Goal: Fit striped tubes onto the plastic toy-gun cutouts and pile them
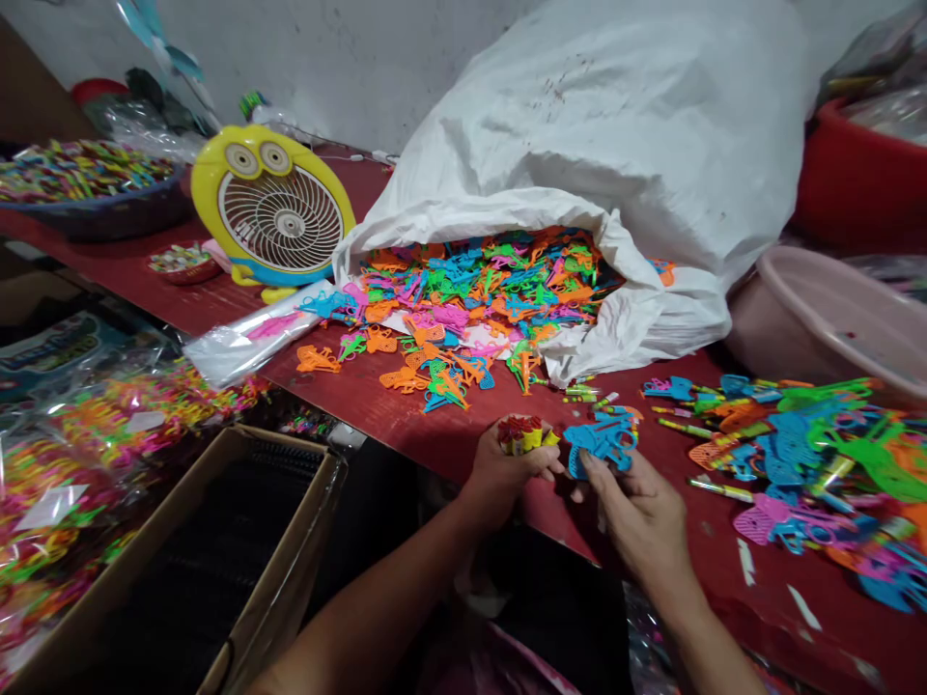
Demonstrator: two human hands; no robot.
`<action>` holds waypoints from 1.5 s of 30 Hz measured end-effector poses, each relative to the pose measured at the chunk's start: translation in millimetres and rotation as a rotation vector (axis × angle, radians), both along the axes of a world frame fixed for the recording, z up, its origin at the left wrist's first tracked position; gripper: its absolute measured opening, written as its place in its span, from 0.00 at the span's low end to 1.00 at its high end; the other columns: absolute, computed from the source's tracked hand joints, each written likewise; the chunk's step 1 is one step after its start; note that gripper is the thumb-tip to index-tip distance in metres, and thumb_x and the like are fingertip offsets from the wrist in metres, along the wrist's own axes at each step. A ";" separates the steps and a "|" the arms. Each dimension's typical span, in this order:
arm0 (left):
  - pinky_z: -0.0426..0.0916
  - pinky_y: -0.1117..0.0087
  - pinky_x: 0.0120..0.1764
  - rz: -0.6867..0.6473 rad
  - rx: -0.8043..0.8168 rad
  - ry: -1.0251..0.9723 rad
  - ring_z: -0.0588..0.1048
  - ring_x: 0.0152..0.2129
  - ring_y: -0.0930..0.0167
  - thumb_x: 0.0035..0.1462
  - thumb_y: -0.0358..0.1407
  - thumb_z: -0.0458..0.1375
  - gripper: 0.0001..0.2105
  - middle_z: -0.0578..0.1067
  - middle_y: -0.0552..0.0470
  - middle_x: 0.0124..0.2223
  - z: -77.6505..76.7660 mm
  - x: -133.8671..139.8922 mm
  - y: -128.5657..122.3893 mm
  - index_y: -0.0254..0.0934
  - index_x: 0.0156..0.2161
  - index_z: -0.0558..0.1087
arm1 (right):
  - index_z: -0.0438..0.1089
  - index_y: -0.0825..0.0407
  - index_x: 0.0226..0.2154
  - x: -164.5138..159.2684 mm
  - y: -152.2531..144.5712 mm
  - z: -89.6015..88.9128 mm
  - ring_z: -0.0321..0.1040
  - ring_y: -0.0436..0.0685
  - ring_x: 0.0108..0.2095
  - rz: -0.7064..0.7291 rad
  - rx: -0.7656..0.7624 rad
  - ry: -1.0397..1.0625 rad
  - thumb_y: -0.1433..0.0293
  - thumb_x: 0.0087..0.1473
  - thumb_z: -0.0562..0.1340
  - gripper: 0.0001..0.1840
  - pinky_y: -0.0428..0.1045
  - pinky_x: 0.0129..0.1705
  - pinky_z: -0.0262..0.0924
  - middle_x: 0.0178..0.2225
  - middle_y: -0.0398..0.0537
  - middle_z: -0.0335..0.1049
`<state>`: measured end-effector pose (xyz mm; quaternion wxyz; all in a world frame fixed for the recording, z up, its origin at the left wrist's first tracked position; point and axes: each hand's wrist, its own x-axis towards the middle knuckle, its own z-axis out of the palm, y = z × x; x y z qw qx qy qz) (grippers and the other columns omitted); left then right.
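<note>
- Here's our left hand (pixel 505 470) over the table's (pixel 377 410) near edge, fingers curled round yellow tubes (pixel 527 439), bunched upright, probably to keep them together.
- Just beside, our right hand (pixel 646 510) pinches blue plastic pieces (pixel 603 439), thumb clamped low, seemingly leaving their tops free.
- The white sack (pixel 637 125) gapes toward that near edge, likely for easy reach.

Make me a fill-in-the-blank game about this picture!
The right hand holds plastic pieces coloured mostly ____.
The left hand holds small pieces coloured yellow and ____.
Around its eyes, the fan is coloured ____.
In the picture, the big sack is coloured ____.

Missing words: blue; red; yellow; white
</note>
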<state>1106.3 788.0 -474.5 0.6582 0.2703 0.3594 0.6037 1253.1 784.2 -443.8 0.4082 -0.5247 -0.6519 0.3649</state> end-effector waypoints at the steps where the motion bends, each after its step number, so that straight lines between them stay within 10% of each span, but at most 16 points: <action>1: 0.67 0.74 0.27 0.007 -0.008 -0.004 0.74 0.21 0.73 0.44 0.37 0.69 0.15 0.76 0.51 0.24 0.6 -0.2 -0.1 0.30 0.36 0.73 | 0.70 0.51 0.32 0.7 -1.0 1.1 0.67 0.52 0.24 -0.015 -0.005 -0.018 0.59 0.58 0.60 0.12 0.46 0.28 0.61 0.24 0.44 0.72; 21: 0.66 0.73 0.26 -0.093 0.071 -0.081 0.76 0.22 0.70 0.46 0.40 0.69 0.18 0.79 0.46 0.31 -8.0 -4.5 -1.8 0.32 0.40 0.73 | 0.67 0.49 0.31 19.1 -4.2 -10.8 0.67 0.52 0.24 0.033 -0.056 -0.027 0.60 0.60 0.59 0.11 0.46 0.25 0.58 0.22 0.43 0.69; 37: 0.60 0.77 0.26 -0.004 0.110 0.159 0.64 0.19 0.78 0.41 0.28 0.66 0.08 0.69 0.57 0.23 -1.2 1.9 -7.1 0.33 0.27 0.70 | 0.65 0.49 0.28 12.7 0.8 20.8 0.65 0.52 0.21 0.149 0.080 -0.369 0.59 0.60 0.56 0.13 0.46 0.26 0.56 0.21 0.42 0.68; 45: 0.67 0.74 0.27 0.019 0.048 0.206 0.72 0.21 0.73 0.43 0.33 0.66 0.10 0.74 0.52 0.25 -5.4 12.2 -6.3 0.33 0.30 0.71 | 0.66 0.50 0.29 17.9 0.4 2.1 0.62 0.50 0.18 0.089 -0.255 -0.036 0.52 0.58 0.57 0.19 0.46 0.22 0.55 0.19 0.42 0.68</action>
